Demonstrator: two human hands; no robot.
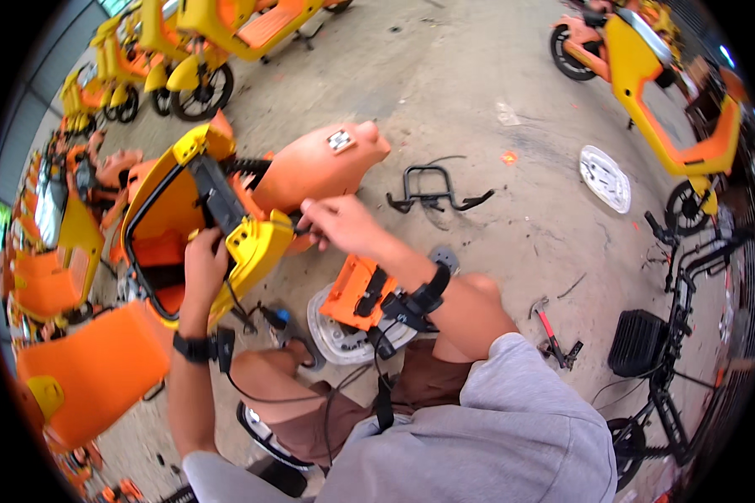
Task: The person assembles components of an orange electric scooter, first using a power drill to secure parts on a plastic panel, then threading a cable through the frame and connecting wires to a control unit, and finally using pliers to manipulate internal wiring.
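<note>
On the left: yellow frame (260, 251), long near edge slanted from near left to far right. Beyond, far right: orange shell (304, 174). Nearer, right of the frame: white cover (317, 329), beneath an orange tray (344, 295). Over the near edge, closer to mid-frame: left hand (205, 267), curled, hold hidden, cannot tell. At the right end: right hand (340, 223), pointed leftward, fingertips bunched, hold likewise unclear.

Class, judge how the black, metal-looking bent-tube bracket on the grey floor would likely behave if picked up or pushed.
The black bent-tube bracket is probably stiff, as its tubing holds a squared shape. It may be fairly light for its size, being mostly open space. Pushed, it would likely scrape across the floor, not roll, given its splayed ends.
</note>
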